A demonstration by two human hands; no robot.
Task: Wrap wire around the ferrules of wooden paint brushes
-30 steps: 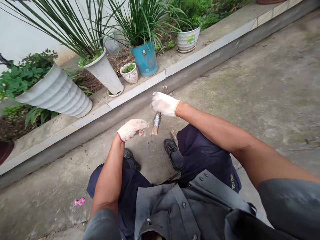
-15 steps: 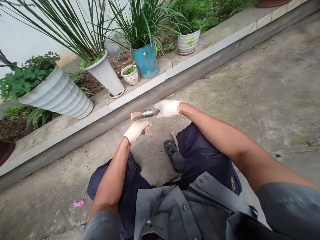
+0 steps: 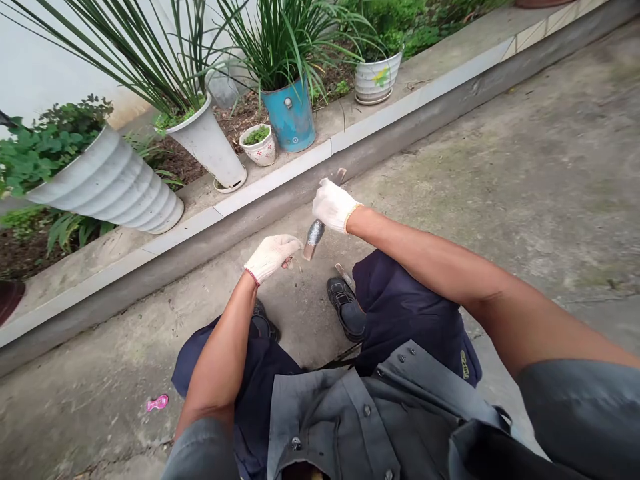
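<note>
Both my hands wear white knit gloves. My right hand (image 3: 332,205) is closed round a wooden stick (image 3: 315,239) that has silvery wire wound about its lower part; the stick points down and left, its top end showing above the glove. My left hand (image 3: 271,256) is just left of the stick's lower end, fingers pinched on something small and thin that I cannot name. Both hands hover above the concrete ground (image 3: 300,307) between my black shoes (image 3: 344,307).
A raised kerb (image 3: 280,187) runs across ahead, bearing a ribbed white pot (image 3: 107,187), a tall white pot (image 3: 207,147), a small patterned pot (image 3: 259,147), a blue pot (image 3: 291,117) and a white bowl pot (image 3: 376,80). A pink scrap (image 3: 157,403) lies lower left.
The stick went from pointing down to lying sideways toward the left, and has now swung back to point down. My left hand stayed close under it, still pinched.
</note>
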